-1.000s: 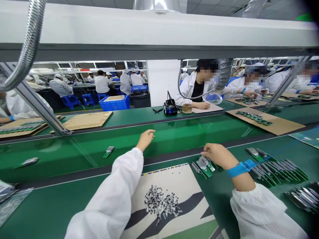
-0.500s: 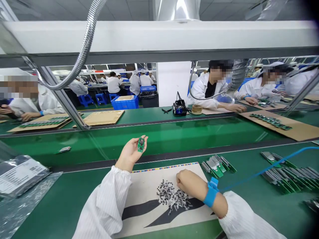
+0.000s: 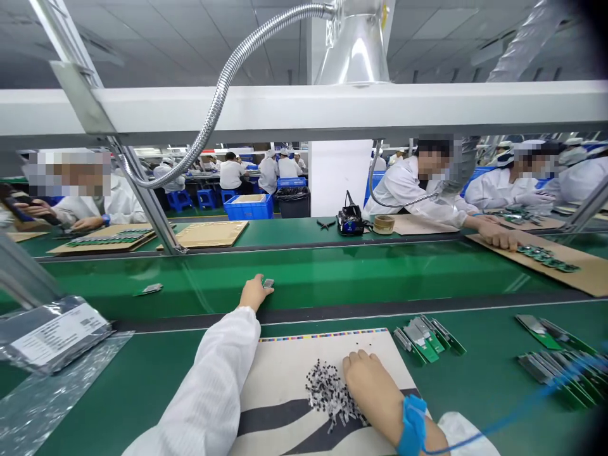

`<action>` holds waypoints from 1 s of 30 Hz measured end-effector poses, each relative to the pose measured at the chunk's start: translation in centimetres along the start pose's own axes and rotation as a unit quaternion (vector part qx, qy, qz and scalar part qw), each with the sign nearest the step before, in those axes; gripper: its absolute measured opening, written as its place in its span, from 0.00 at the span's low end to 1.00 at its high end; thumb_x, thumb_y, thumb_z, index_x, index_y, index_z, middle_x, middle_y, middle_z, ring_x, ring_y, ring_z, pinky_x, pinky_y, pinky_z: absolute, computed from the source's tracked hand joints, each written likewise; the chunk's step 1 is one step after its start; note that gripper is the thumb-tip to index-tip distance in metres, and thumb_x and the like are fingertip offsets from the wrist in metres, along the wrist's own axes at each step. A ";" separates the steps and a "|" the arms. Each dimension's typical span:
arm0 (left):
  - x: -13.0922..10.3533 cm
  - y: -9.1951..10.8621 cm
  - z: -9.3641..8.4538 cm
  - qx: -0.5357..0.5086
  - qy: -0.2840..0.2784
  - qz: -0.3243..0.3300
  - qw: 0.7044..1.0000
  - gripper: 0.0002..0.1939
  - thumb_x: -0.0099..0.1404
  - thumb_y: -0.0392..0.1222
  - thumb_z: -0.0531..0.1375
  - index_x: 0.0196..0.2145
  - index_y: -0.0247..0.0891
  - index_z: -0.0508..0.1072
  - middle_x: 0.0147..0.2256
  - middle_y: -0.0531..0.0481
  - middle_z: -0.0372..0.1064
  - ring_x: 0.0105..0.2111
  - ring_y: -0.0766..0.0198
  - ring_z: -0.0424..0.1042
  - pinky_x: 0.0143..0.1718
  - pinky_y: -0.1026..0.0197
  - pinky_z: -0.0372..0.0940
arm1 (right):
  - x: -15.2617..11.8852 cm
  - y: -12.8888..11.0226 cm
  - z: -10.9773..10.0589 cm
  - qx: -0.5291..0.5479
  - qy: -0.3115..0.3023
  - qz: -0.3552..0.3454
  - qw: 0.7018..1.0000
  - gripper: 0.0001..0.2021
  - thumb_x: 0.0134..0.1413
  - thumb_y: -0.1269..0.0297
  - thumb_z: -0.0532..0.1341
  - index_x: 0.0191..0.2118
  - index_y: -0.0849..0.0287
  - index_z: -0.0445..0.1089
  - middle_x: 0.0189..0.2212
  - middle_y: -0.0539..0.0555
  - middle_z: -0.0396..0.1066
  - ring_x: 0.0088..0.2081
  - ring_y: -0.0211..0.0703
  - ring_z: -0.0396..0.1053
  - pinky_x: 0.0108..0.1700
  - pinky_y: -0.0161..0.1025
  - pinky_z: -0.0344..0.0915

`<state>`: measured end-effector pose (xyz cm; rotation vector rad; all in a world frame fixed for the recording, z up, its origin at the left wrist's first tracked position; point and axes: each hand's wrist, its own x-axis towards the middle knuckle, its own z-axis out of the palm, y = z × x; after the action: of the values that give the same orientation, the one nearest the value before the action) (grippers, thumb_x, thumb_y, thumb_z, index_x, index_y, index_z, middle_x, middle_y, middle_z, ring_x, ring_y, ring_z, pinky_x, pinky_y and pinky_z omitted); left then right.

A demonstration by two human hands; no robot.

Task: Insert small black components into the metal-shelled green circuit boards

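My left hand (image 3: pixel 255 292) reaches out over the green conveyor belt (image 3: pixel 327 272), fingers closed on a small circuit board (image 3: pixel 268 284) with its grey metal side showing. Beside a pile of small black-and-clear components (image 3: pixel 327 389), my right hand (image 3: pixel 373 389) rests on a printed cardboard sheet (image 3: pixel 285 367). Its fingers are curled down, and whatever is in them is hidden. A blue wrist strap (image 3: pixel 415 423) circles the right wrist.
Stacked circuit boards (image 3: pixel 427 339) lie right of the cardboard, with more boards (image 3: pixel 560 373) farther right. A silver bag (image 3: pixel 54 332) lies at left. Another board (image 3: pixel 151 289) sits on the belt. Across it, a co-worker's hand (image 3: pixel 498 235) touches boards. A blue cord trails from my strap.
My left hand has turned over and lowered the circuit board to the belt. My right hand has shifted slightly at the pile. The co-worker's hand across has moved right onto the boards.
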<state>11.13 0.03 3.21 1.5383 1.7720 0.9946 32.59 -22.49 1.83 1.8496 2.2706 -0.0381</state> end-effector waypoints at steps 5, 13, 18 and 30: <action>-0.5 0.0 -0.3 0.139 -0.023 0.049 0.989 0.13 0.60 0.38 0.62 0.43 0.35 0.70 0.38 0.45 0.72 0.39 0.56 0.71 0.42 0.54 0.64 | 0.3 0.2 -0.3 -0.022 -0.014 -0.018 0.999 0.06 0.66 0.68 0.61 0.43 0.66 0.69 0.39 0.55 0.67 0.41 0.46 0.68 0.44 0.45 0.69; -8.2 -3.0 -9.2 0.282 -0.040 0.073 0.956 0.20 0.53 0.39 0.62 0.45 0.35 0.71 0.32 0.39 0.75 0.33 0.44 0.74 0.29 0.59 0.60 | 0.2 0.9 -0.9 -0.017 -0.024 -0.037 0.999 0.03 0.66 0.71 0.61 0.43 0.66 0.69 0.38 0.54 0.68 0.41 0.46 0.68 0.44 0.45 0.69; -12.8 -6.0 -12.6 0.397 -0.071 0.026 0.915 0.23 0.59 0.44 0.53 0.51 0.33 0.66 0.38 0.38 0.75 0.35 0.48 0.75 0.31 0.59 0.64 | 0.3 1.2 -0.6 -0.001 -0.029 -0.036 0.999 0.04 0.66 0.70 0.61 0.43 0.66 0.69 0.39 0.55 0.68 0.41 0.46 0.68 0.44 0.44 0.69; -15.9 -1.4 -11.4 0.123 -0.118 0.053 0.984 0.23 0.56 0.57 0.58 0.42 0.40 0.71 0.39 0.45 0.75 0.38 0.52 0.73 0.37 0.57 0.65 | 0.7 3.9 0.0 0.113 0.007 -0.062 0.992 0.08 0.68 0.68 0.60 0.36 0.65 0.69 0.32 0.51 0.68 0.33 0.41 0.69 0.39 0.39 0.70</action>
<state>3.63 -17.48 7.63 1.8355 1.7085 0.6259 36.25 -21.00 2.12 1.8110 2.4770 -0.3154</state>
